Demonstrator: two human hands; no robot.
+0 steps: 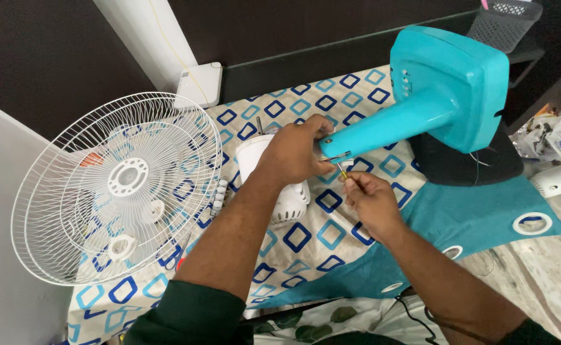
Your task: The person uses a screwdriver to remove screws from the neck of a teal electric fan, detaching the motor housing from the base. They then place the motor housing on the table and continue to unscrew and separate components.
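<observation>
Your right hand point(371, 203), nearest you, pinched a thin yellow-handled screwdriver point(342, 171) at the neck of the turquoise fan stand point(421, 112), which lay on the patterned cloth point(306, 236) while your left hand point(299, 150) gripped it, apparently mid-screw; steady alignment seemed needed.

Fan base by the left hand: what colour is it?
Turquoise fan base, clearest in the head view.

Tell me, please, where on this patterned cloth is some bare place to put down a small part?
Bare cloth lies between the white motor housing and the teal cloth, below the right hand. Another patch lies behind the left hand, toward the white box. It is crowded at left, where the fan grilles lean, and around the turquoise fan stand.
</observation>
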